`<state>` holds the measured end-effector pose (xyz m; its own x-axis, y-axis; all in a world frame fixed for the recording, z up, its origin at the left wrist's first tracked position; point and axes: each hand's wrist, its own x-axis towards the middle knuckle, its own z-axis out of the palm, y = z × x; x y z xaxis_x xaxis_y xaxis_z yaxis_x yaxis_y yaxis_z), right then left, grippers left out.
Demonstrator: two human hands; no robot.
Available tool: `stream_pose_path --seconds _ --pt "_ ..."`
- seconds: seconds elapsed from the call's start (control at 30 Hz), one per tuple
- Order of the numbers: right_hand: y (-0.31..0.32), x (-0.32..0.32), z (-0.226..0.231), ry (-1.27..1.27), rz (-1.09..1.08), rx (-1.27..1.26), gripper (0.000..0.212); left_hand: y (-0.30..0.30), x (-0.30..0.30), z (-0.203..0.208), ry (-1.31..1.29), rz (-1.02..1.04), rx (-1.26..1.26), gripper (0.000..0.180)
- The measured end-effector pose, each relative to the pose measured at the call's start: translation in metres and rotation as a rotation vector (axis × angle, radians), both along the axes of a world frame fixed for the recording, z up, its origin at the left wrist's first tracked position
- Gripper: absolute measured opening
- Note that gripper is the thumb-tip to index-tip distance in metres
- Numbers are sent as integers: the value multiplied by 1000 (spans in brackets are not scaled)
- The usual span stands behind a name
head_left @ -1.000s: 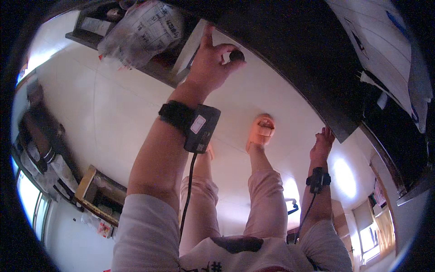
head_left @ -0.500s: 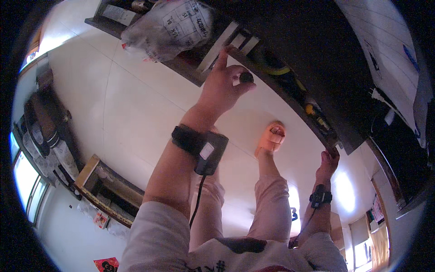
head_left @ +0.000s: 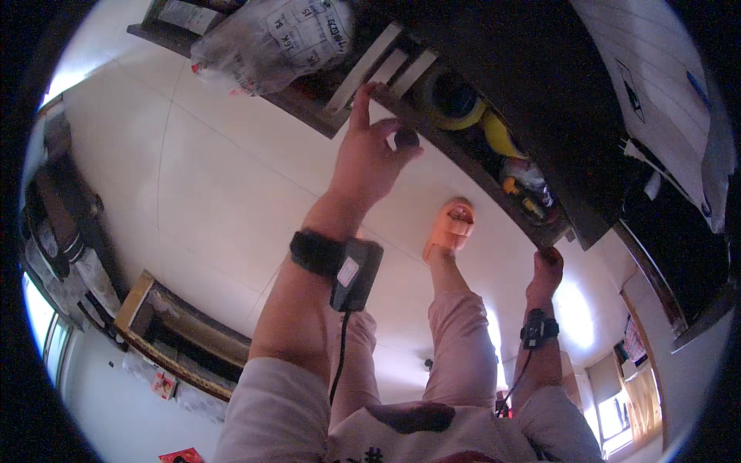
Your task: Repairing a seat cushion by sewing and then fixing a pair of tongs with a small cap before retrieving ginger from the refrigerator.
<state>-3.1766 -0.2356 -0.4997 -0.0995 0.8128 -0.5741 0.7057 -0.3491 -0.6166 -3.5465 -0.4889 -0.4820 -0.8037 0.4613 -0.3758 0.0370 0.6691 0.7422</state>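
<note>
Here the left hand (head_left: pixel 370 158) pinches a small dark knob (head_left: pixel 406 140) between thumb and fingers, just below the shelf edge (head_left: pixel 463 158); it looks hard, light, best gripped around its rim. The right hand (head_left: pixel 546 270) curls on the edge.

A crumpled translucent plastic bag (head_left: pixel 270 38) with printed markings lies on the dark shelf (head_left: pixel 309 108) at upper left. Pale slats (head_left: pixel 370 65) lean side by side just right of the bag. Farther right in the shelf, a yellow rounded object (head_left: pixel 502 139) sits beside small mixed items (head_left: pixel 529 189). An orange slipper (head_left: pixel 450 228) rests on the pale tiled floor (head_left: pixel 208 193). A low wooden-framed unit (head_left: pixel 177 336) stands at lower left; white sheets (head_left: pixel 656 85) hang at upper right.
</note>
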Motion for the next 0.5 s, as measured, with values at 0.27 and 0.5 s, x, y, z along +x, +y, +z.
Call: stream_pose_path --seconds 0.27,0.5 --pt "-11 35 -8 36 79 35 43 -15 13 4 -268 105 48 36" --pt "-25 5 5 92 -19 54 34 -19 7 10 -210 9 37 27"
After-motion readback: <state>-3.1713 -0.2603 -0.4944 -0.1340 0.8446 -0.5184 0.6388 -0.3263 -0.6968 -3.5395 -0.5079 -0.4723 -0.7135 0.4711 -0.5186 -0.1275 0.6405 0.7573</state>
